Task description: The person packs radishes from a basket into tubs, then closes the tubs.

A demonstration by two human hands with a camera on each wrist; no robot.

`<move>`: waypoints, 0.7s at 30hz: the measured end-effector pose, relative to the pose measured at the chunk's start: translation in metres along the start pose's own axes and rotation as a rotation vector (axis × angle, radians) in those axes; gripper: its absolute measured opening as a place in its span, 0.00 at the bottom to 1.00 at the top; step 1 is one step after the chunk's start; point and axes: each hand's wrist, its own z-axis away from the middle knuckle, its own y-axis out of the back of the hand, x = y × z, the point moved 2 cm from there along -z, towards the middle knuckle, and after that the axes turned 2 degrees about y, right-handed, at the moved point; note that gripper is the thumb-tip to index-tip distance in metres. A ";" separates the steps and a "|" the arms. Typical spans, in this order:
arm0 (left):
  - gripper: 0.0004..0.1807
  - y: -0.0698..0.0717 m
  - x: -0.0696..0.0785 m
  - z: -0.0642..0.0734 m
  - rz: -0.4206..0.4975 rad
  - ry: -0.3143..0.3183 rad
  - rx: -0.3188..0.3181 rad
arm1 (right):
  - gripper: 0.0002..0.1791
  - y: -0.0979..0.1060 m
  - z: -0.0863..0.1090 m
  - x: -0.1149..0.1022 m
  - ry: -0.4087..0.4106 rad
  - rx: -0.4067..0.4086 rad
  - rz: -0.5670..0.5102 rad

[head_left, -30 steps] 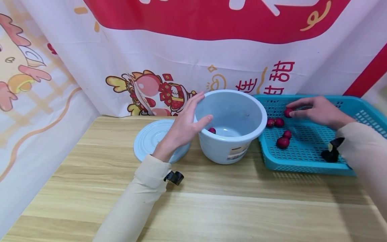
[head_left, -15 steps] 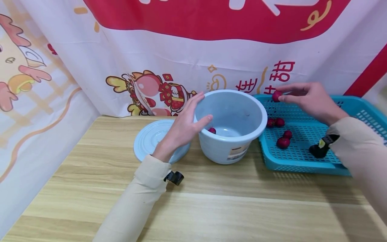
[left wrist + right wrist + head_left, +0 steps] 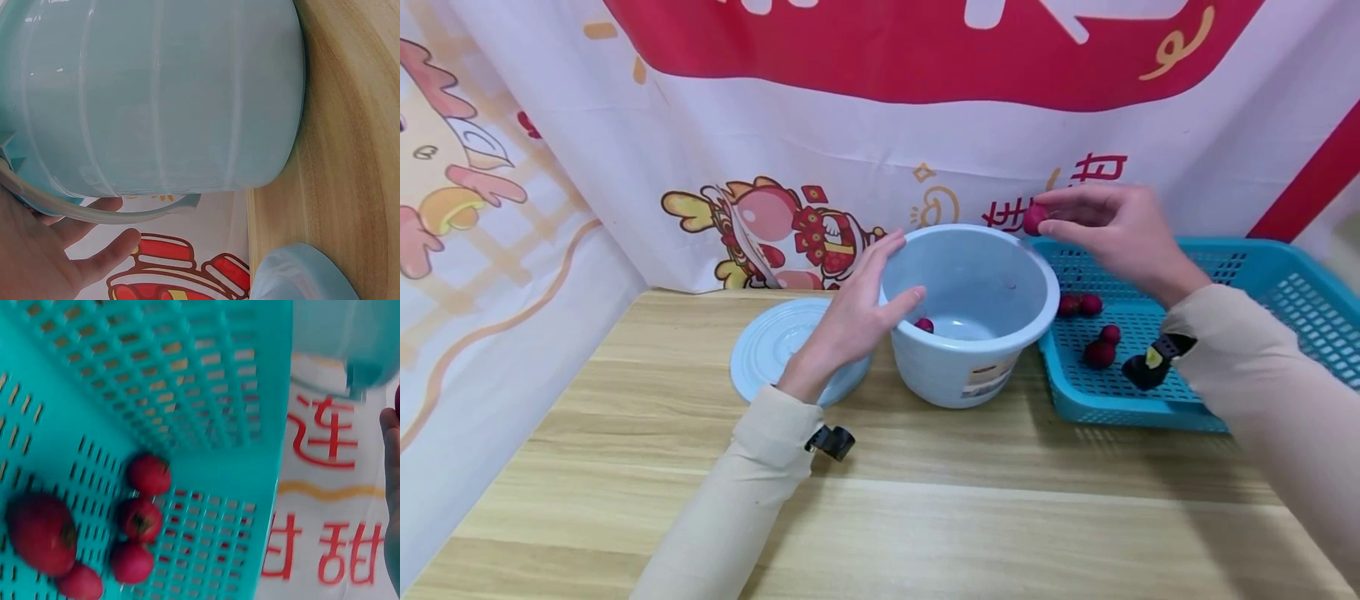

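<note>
My left hand (image 3: 859, 321) rests at the left rim of a light-blue plastic bucket (image 3: 943, 375), thumb and fingers spread and nearly straight. In the left wrist view the fingers lie by the bucket's pale handle (image 3: 100, 216). One radish (image 3: 924, 325) shows inside the bucket. My right hand (image 3: 1123, 233) pinches a dark red radish (image 3: 1035, 220) between thumb and fingers, just above the bucket's right back rim. Under the right arm stands a teal slotted basket (image 3: 1138, 413), with several radishes (image 3: 44, 534) lying on its floor near the left end.
A round light-blue lid (image 3: 767, 350) lies on the wooden table (image 3: 880, 517) left of the bucket, partly hidden by my left hand. Behind everything hangs a printed white and red cloth (image 3: 820, 150). The basket stands close beside the bucket.
My right hand has lifted the pinched radish from the basket and carried it up and left to the bucket's rim. My left hand has stayed at the bucket.
</note>
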 end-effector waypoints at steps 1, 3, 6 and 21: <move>0.45 0.000 0.000 0.000 0.000 0.000 0.001 | 0.32 -0.003 0.000 -0.004 0.017 -0.002 -0.003; 0.45 0.000 0.000 0.000 -0.001 0.001 0.002 | 0.30 -0.009 0.000 -0.011 0.052 -0.006 -0.003; 0.45 0.000 0.000 0.000 -0.002 0.001 0.001 | 0.27 -0.019 -0.001 -0.022 0.094 -0.026 -0.003; 0.45 -0.001 -0.001 0.000 -0.004 0.013 -0.002 | 0.26 -0.059 -0.008 -0.036 0.203 -0.119 0.118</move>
